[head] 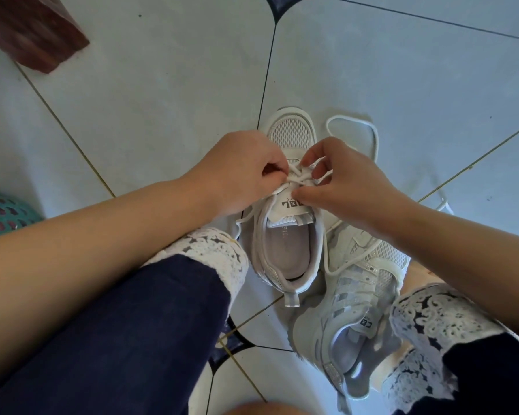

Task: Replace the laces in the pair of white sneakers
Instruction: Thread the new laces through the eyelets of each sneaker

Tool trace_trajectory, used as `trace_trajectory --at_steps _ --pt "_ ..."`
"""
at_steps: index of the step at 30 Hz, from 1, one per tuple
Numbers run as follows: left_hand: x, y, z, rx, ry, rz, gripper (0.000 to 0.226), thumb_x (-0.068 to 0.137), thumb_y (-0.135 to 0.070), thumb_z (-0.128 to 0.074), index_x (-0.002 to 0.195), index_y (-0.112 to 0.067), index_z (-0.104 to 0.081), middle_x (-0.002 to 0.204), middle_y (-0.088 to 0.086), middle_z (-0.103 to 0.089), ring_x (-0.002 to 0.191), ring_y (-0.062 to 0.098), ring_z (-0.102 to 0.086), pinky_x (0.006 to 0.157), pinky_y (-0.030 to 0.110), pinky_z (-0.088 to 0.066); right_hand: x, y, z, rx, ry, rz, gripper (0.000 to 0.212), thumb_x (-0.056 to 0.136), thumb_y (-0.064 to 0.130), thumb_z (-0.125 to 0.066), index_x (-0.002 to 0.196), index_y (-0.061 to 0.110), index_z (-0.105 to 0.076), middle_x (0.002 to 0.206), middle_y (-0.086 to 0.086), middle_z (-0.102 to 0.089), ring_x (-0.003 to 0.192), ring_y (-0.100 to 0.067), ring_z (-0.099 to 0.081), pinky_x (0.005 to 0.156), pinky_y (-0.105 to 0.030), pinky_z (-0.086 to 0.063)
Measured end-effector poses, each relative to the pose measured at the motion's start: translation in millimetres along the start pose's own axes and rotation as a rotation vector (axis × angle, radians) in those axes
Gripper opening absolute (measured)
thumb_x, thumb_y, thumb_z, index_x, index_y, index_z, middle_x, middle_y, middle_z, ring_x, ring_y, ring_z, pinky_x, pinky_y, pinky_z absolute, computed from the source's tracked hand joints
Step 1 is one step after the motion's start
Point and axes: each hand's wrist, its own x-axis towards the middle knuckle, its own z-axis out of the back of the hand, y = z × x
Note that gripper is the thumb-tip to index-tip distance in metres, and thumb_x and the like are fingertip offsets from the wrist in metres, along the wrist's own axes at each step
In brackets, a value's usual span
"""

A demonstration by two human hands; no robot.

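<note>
At the far left edge, a teal perforated basket is seen on the tiled floor. Something dark red shows through its holes, but what it is cannot be told. A brown wooden piece is seen at the upper left.

Nearer the middle, the left hand is closed in a pinch on the white lace at the throat of the upright sneaker. This sneaker is set on the floor between the person's knees, toe pointed away. The lace is pinched from the other side by the right hand, fingertips and thumb curled onto it. Both hands are held directly over the tongue, with the lace's free ends hanging down either side of the shoe.

The second sneaker is laid tilted on its side, against the first and beneath the right forearm. A loose lace is looped on the floor beyond the right hand, just beside the upright sneaker's toe.
</note>
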Motion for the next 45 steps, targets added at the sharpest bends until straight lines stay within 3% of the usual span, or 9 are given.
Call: trace_trajectory --at_steps 5,8,14,21,26,31,35,37,45 --pt "0 0 0 -0.026 -0.051 0.071 0.009 0.080 -0.016 -0.063 0.085 -0.015 -0.070 0.069 -0.019 -0.044 0.063 0.002 -0.044 0.063 0.007 -0.033 -1 -2 0 0.018 -0.057 -0.001 0.021 0.074 0.019 -0.065 0.089 0.030 -0.055 0.081 0.012 -0.056 0.072 -0.004 -0.055 0.050 -0.005 -0.037" --pt "-1 0 0 0.010 -0.069 0.073 0.007 0.077 -0.013 -0.063 0.081 -0.013 -0.068 0.072 -0.010 -0.046 0.069 0.007 -0.045 0.064 0.013 -0.031 -4 -2 -2 0.005 -0.071 0.025 0.020 0.076 0.018 -0.063 0.086 0.033 -0.056 0.087 0.010 -0.057 0.078 -0.008 -0.056 0.060 -0.015 -0.040" --pt "-4 1 0 -0.001 -0.082 0.082 0.005 0.078 -0.016 -0.064 0.080 -0.014 -0.068 0.074 -0.009 -0.050 0.072 0.008 -0.046 0.062 0.014 -0.028 -4 1 1 -0.167 -0.035 0.110 0.021 0.073 0.022 -0.066 0.087 0.035 -0.057 0.085 0.015 -0.045 0.073 0.000 -0.049 0.060 -0.009 -0.030" --pt "-2 0 0 0.081 -0.065 0.036 0.016 0.083 -0.022 -0.061 0.093 -0.015 -0.071 0.087 -0.002 -0.055 0.082 0.013 -0.049 0.071 0.020 -0.033 0 5 0 -0.346 -0.082 0.199 0.014 0.077 0.019 -0.063 0.090 0.024 -0.064 0.089 0.008 -0.049 0.075 -0.009 -0.050 0.073 -0.021 -0.032" --pt "-5 0 1 0.081 -0.097 0.055 0.011 0.080 -0.021 -0.062 0.086 -0.014 -0.070 0.083 -0.004 -0.051 0.079 0.014 -0.050 0.071 0.026 -0.039 -2 -1 -1 -0.212 -0.132 0.181 0.011 0.075 0.017 -0.066 0.079 0.027 -0.062 0.077 0.014 -0.048 0.070 -0.005 -0.053 0.063 -0.006 -0.034" --pt "-2 1 -2 0.053 -0.098 0.065 0.010 0.081 -0.018 -0.062 0.085 -0.014 -0.070 0.078 -0.005 -0.053 0.076 0.011 -0.049 0.069 0.019 -0.034 -6 -5 -5 -0.034 -0.182 0.128 0.013 0.074 0.014 -0.067 0.076 0.026 -0.063 0.076 0.015 -0.051 0.068 0.000 -0.058 0.062 -0.001 -0.035" --pt "-1 1 -6 -0.169 -0.131 0.200 0.004 0.080 -0.018 -0.067 0.078 -0.018 -0.070 0.066 -0.018 -0.054 0.060 0.000 -0.050 0.057 0.008 -0.036 -7 -8 -6 0.026 -0.190 0.096 0.015 0.075 0.017 -0.067 0.075 0.031 -0.062 0.082 0.014 -0.054 0.069 -0.002 -0.059 0.061 -0.003 -0.037" --pt "-3 1 -9 -0.300 -0.140 0.259 0.010 0.079 -0.018 -0.068 0.071 -0.024 -0.067 0.067 -0.016 -0.060 0.057 -0.004 -0.052 0.056 0.003 -0.039 -8 -9 -6 0.043 -0.191 0.086 0.017 0.076 0.018 -0.067 0.075 0.033 -0.060 0.083 0.014 -0.055 0.070 -0.003 -0.059 0.061 -0.004 -0.038" --pt "-6 -3 -13 -0.529 -0.201 0.365 0.015 0.078 -0.015 -0.069 0.066 -0.023 -0.067 0.064 -0.011 -0.063 0.054 -0.006 -0.053 0.057 0.008 -0.044 -7 -10 -7 0.066 -0.192 0.089 0.015 0.076 0.017 -0.066 0.076 0.031 -0.062 0.084 0.013 -0.055 0.069 -0.003 -0.060 0.060 -0.002 -0.037"
